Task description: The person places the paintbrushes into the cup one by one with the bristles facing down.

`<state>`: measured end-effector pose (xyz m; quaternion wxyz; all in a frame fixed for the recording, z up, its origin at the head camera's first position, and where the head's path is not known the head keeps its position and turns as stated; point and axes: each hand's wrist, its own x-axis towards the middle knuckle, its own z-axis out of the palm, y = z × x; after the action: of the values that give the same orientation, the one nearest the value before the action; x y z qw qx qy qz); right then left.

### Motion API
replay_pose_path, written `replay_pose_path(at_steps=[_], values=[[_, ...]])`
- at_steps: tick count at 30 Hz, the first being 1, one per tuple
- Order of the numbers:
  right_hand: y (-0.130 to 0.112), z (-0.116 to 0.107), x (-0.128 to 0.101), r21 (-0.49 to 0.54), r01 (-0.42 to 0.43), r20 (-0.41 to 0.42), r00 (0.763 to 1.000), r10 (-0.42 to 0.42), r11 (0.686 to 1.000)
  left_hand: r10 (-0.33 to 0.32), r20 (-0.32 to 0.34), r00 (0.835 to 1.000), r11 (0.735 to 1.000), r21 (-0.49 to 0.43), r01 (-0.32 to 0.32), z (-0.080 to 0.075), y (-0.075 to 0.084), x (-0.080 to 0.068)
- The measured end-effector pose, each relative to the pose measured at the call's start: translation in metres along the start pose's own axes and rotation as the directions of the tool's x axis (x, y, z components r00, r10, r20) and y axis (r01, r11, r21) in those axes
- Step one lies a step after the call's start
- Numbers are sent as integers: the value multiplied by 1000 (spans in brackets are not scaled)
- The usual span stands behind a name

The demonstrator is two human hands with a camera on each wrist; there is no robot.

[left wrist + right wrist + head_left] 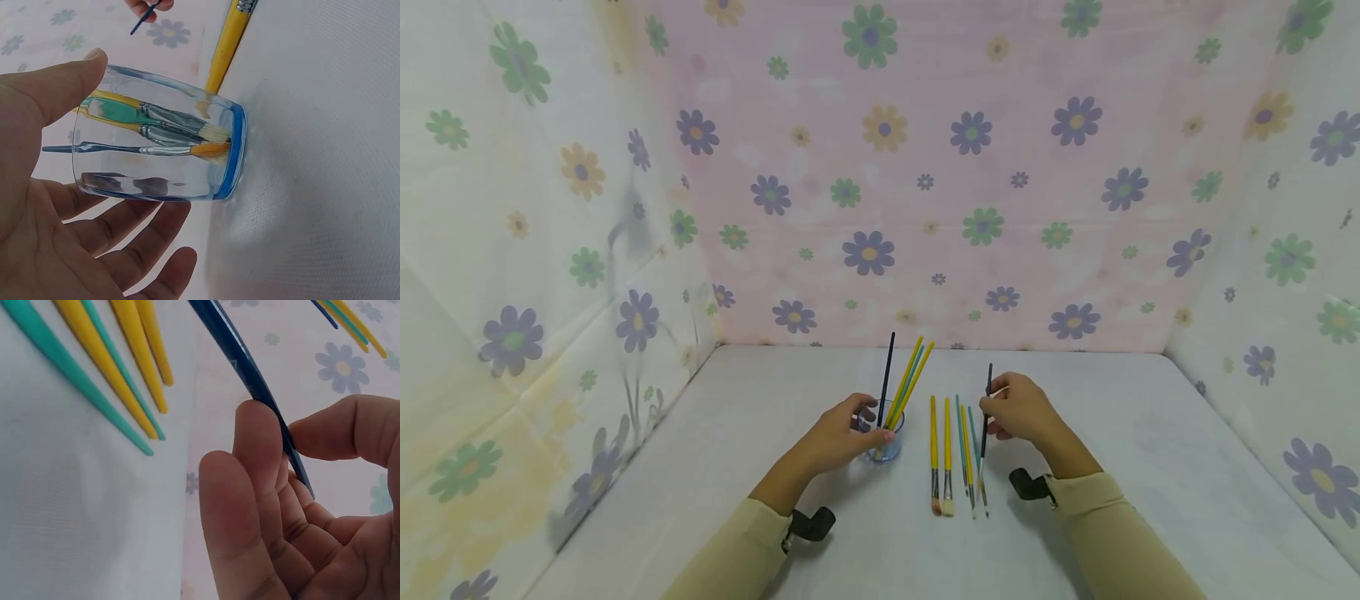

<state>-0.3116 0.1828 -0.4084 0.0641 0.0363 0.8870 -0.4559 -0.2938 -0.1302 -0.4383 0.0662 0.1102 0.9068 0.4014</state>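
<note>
My left hand (838, 437) holds a clear drinking glass (206, 178) with a blue base, thumb at the rim and fingers around the far side. Bristles down in the glass stand a dark blue paintbrush (887, 377), two yellow paintbrushes (916, 385) and a teal one (115, 110) between them. To the right, my right hand (1018, 408) pinches a slim dark blue paintbrush (240, 359) between thumb and fingers, its tip pointing down toward the table. Just left of that hand, several yellow and teal paintbrushes (947, 442) lie in a row, bristles toward me.
A white cloth-covered table (775, 375) carries everything. Flower-patterned fabric (925, 208) hangs behind it and along both sides. Black wrist-worn devices (812, 525) sit at both sleeve cuffs, low over the table.
</note>
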Motion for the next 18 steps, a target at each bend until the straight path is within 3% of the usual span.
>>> replay_pose_path(at_steps=[18], values=[[-21, -4, -16, 117, 167, -72, 985, -160, 979, -1, 7, 1000, 1000, -7, 1, 0, -1, -1]])
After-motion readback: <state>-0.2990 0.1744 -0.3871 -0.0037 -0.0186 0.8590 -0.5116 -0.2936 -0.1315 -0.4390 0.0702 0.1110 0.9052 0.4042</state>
